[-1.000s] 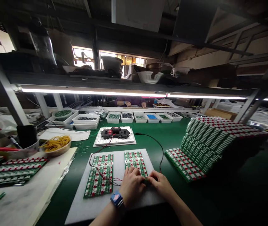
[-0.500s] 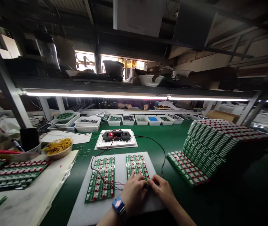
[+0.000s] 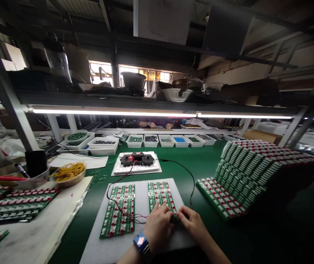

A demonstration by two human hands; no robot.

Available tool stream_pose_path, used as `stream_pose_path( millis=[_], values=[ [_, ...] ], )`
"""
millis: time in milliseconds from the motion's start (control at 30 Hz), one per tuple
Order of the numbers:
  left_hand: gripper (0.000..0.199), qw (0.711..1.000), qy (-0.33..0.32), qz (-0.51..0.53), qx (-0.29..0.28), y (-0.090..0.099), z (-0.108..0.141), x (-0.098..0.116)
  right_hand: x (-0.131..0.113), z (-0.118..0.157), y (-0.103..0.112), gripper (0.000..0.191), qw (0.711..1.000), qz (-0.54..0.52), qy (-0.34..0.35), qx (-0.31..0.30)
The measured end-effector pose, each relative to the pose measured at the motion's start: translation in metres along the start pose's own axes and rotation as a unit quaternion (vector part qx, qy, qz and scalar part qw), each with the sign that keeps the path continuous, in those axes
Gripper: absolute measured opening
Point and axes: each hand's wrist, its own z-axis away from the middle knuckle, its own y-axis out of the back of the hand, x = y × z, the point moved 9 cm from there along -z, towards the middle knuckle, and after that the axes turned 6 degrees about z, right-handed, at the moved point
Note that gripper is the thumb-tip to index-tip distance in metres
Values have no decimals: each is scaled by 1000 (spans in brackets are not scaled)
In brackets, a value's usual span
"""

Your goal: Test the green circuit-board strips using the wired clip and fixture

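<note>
On the white foam sheet (image 3: 90, 245) two green circuit board panels with white and red parts lie side by side. My left hand (image 3: 159, 226), with a blue wrist strap (image 3: 141, 241), curls over the lower part of the right circuit board panel (image 3: 160, 192). Close beside it, my right hand (image 3: 192, 220) has thumb and fingers pinched at that panel's right edge. The fingertips of both hands are partly hidden. Thin red and black wires (image 3: 141, 219) cross the left circuit board panel (image 3: 119, 211) and reach my left hand.
A black device (image 3: 137, 158) with a red light sits on a white tray beyond the foam. To the right rises a tall stack of panels (image 3: 245, 172). White bins of parts (image 3: 134, 140) line the back. A bowl of yellow rubber bands (image 3: 69, 172) stands left. Another person's hands (image 3: 152, 125) show behind.
Both hands stay at the right panel; my right fingers have shifted very slightly. The whole view has tipped a little, and the other person's hands have moved slightly.
</note>
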Motion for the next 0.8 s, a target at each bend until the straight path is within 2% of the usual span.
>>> stream_pose_path(
  millis=[200,433,633,800],
  values=[
    [27,1000,-6,-29,2,-2,-1,1,2,-1,-3,31,1000,-8,-3,-19],
    [23,994,-26,-109,14,-3,-3,10,-3,2,1,30,999,-42,8,-9],
    [18,994,-33,-106,22,3,-1,13,-10,2,4,31,998,-60,-3,-20],
    [18,997,-18,-80,16,5,-2,12,-12,-2,9,35,994,-111,-10,1]
  ],
)
